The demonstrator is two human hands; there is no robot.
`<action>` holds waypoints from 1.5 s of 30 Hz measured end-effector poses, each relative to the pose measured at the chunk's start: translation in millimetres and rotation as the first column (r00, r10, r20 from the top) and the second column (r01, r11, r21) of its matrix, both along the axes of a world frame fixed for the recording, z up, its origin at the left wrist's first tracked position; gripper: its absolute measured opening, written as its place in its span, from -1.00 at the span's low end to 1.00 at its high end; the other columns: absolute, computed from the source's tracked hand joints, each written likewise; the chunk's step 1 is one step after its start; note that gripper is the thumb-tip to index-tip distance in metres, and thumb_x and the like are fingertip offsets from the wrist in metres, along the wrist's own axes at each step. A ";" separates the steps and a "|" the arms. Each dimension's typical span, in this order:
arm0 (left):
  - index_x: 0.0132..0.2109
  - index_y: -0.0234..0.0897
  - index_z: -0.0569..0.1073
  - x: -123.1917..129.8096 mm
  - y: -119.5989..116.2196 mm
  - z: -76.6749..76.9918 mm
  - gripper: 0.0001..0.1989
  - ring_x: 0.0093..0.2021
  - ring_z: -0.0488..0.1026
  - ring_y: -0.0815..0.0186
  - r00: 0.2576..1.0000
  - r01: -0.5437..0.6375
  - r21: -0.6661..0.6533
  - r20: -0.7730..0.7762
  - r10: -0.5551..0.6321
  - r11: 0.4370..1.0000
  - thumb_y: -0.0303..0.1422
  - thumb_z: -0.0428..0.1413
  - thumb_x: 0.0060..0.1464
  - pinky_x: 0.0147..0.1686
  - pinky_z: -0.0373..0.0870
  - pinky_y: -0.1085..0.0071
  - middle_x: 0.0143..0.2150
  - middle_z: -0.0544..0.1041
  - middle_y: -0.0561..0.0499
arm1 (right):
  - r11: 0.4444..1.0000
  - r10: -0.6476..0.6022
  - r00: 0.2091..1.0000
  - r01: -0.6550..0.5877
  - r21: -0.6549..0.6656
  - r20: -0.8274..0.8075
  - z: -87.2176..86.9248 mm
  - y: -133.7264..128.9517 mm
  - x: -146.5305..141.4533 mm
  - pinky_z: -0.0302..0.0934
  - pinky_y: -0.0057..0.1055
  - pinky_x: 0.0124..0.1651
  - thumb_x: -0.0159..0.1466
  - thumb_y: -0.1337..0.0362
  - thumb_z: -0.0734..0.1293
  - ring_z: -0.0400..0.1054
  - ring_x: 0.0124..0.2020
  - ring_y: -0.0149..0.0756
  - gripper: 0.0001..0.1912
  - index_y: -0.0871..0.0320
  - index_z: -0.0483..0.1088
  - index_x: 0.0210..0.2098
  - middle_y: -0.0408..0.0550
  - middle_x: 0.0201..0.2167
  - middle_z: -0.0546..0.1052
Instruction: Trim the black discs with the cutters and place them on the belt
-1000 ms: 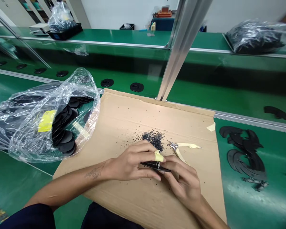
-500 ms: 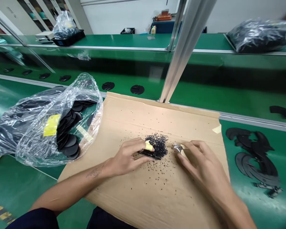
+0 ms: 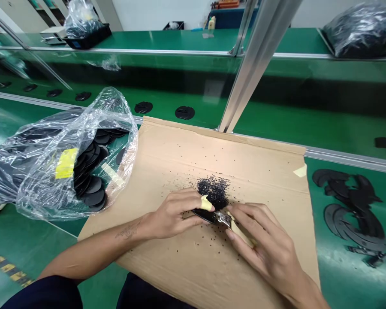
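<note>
My left hand is closed on a thin black disc, held tilted just above the cardboard. A strip of yellow tape wraps one of its fingers. In my right hand is a pair of nippers with a silver head and pale yellow handles. Their jaws meet the right edge of the disc; whether they bite into it I cannot tell. Just beyond both hands lies a heap of tiny black scraps, with loose bits scattered around it.
On the left, a clear plastic bag spills black discs. Black curved parts lie on the green bench at right. A metal post rises behind the cardboard. More black discs sit in a row beyond the rail.
My right hand has moved left, bringing the nippers from a gap away up to the disc. The left hand keeps hold of the disc. The view has shifted slightly.
</note>
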State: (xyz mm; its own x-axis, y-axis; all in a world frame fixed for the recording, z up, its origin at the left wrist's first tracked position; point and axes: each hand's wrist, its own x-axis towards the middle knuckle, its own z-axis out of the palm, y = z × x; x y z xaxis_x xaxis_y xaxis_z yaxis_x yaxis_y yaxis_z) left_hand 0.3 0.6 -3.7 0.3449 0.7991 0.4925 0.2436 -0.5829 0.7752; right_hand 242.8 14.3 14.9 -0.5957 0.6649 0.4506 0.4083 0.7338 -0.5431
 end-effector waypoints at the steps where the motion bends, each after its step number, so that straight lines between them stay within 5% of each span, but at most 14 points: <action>1: -0.01 -0.27 0.52 -0.2 0.0 -0.4 -0.82 -0.25 0.53 0.30 1.000 0.001 -0.001 0.002 -0.001 1.000 -0.41 0.19 0.24 -0.24 0.48 0.35 -0.24 0.62 -0.07 | 1.000 0.002 1.000 -0.002 -0.001 -0.001 -0.2 0.4 0.7 0.41 -0.14 -0.15 0.30 0.36 0.37 0.48 -0.12 -0.10 -0.58 0.09 0.38 0.15 0.10 -0.13 0.57; 32: -0.09 -0.33 0.52 0.8 -0.2 -7.1 -0.88 -0.28 0.51 0.32 0.999 0.025 -0.024 0.034 -0.024 0.999 -0.45 0.21 0.21 -0.28 0.45 0.40 -0.28 0.61 -0.07 | 0.990 0.007 0.998 -0.016 0.144 0.061 2.2 -1.5 -1.4 0.39 -0.22 -0.17 0.33 0.45 0.35 0.45 -0.18 -0.18 -0.72 0.25 0.39 0.03 0.09 -0.22 0.57; 41: -0.03 -0.36 0.49 -3.8 2.8 4.8 -0.81 -0.32 0.43 0.37 0.995 -0.023 0.050 -0.100 0.028 0.998 -0.42 0.21 0.21 -0.32 0.41 0.45 -0.31 0.53 -0.02 | 0.983 -0.088 0.992 0.072 0.170 0.091 -4.9 4.9 2.5 0.36 -0.24 -0.21 0.33 0.41 0.38 0.44 -0.21 -0.19 -0.76 0.24 0.42 -0.01 0.07 -0.23 0.59; 45: 0.03 -0.32 0.48 -5.1 0.3 4.0 -0.78 -0.28 0.41 0.34 0.951 0.041 0.102 -0.308 -0.008 0.994 -0.45 0.14 0.25 -0.30 0.41 0.42 -0.24 0.52 -0.04 | 0.960 -0.138 0.975 0.088 0.268 0.175 -10.4 6.3 -0.4 0.33 -0.24 -0.22 0.33 0.38 0.38 0.44 -0.21 -0.17 -0.78 0.28 0.45 -0.04 0.08 -0.24 0.60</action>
State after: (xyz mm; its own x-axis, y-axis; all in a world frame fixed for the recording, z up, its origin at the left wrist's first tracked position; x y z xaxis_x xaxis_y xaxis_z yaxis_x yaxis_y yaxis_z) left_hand -4.9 0.9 0.3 0.5111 0.7375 0.4414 0.4444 -0.6664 0.5987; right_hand 242.4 20.5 4.6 -0.6148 0.6094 0.5006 0.5734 0.7812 -0.2468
